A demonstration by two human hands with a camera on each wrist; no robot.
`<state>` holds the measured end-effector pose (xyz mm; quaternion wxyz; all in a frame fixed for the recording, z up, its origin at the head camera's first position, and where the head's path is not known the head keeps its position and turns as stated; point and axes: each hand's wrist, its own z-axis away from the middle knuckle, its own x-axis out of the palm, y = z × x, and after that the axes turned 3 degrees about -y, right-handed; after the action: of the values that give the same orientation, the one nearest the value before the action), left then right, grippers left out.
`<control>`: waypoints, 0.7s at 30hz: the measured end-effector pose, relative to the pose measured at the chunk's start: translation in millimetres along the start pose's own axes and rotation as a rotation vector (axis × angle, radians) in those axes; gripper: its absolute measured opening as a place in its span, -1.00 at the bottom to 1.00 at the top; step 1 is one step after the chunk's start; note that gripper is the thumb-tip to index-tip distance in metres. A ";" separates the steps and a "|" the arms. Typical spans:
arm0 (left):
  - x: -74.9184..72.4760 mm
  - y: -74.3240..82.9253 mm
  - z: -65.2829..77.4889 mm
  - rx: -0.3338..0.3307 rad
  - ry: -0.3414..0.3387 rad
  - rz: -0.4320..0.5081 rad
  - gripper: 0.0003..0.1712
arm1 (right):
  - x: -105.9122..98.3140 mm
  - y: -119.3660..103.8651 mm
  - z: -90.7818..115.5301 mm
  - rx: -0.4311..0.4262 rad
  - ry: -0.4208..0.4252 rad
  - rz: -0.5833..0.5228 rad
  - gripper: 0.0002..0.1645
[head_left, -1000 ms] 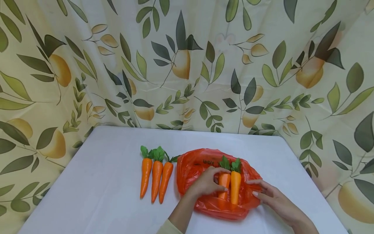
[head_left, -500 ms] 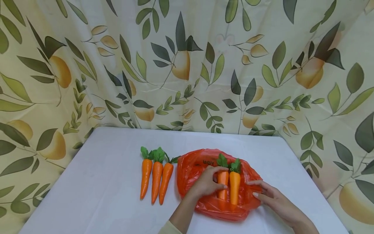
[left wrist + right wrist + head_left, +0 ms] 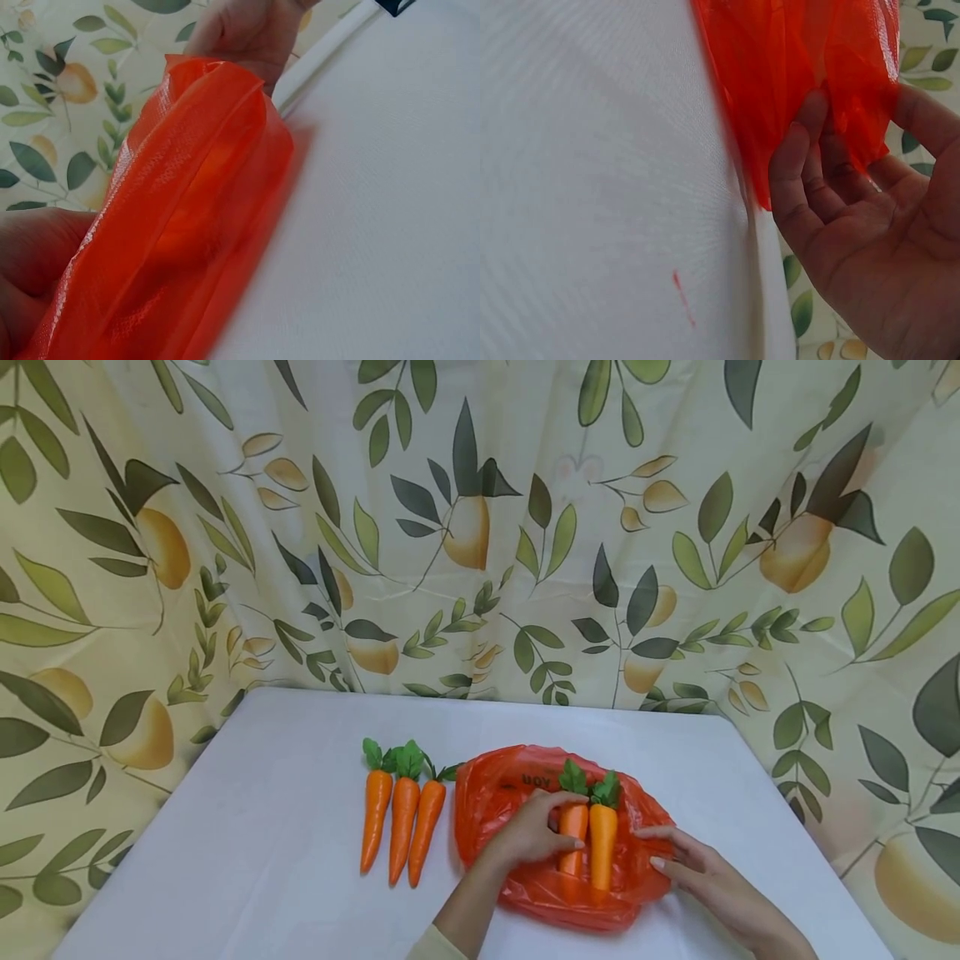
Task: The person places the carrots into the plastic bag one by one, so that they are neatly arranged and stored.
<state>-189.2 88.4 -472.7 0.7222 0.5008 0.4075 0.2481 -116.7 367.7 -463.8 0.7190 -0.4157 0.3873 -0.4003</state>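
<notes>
A crinkled red plastic bag (image 3: pixel 480 806) lies on the white table with its mouth spread. Inside it, side by side, are a paler orange carrot (image 3: pixel 573 831) and a yellow-orange carrot (image 3: pixel 603 843), both with green leafy tops. My left hand (image 3: pixel 528 831) reaches into the bag and grips the paler carrot between thumb and fingers. At the bag's right edge, my right hand (image 3: pixel 693 864) pinches the plastic. The right wrist view shows the bag (image 3: pixel 780 82) between the thumb and curled fingers of that hand (image 3: pixel 877 217). Red plastic hides the carrots in the left wrist view.
Three orange carrots (image 3: pixel 403 827) lie in a row left of the bag, leaves toward the back. The white-covered table (image 3: pixel 247 827) ends at a curtain (image 3: pixel 525 543) printed with leaves and fruit.
The head view has tipped slightly. Both carrots in the bag have shifted a little to the left, while my hands keep the same holds.
</notes>
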 end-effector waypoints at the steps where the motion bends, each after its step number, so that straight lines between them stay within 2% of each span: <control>1: -0.4 1.2 0.5 -0.006 0.005 -0.001 -0.40 | 0.2 -0.1 0.6 0.000 0.001 0.002 -0.41; 10: -6.7 7.2 1.0 0.015 0.041 -0.006 -0.44 | -1.0 2.1 -0.2 -0.017 0.006 -0.006 -0.41; 17: -15.3 13.0 5.7 0.072 0.082 0.012 -0.48 | -1.9 2.4 -1.2 -0.020 -0.002 -0.010 -0.41; 21: -23.0 16.5 8.2 0.125 0.109 0.043 -0.49 | -0.4 2.3 -0.7 -0.004 0.012 0.008 -0.40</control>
<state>-194.0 72.7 -448.3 0.6607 0.5395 0.4501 0.2644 -116.9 368.6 -466.0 0.7174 -0.4131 0.3942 -0.3992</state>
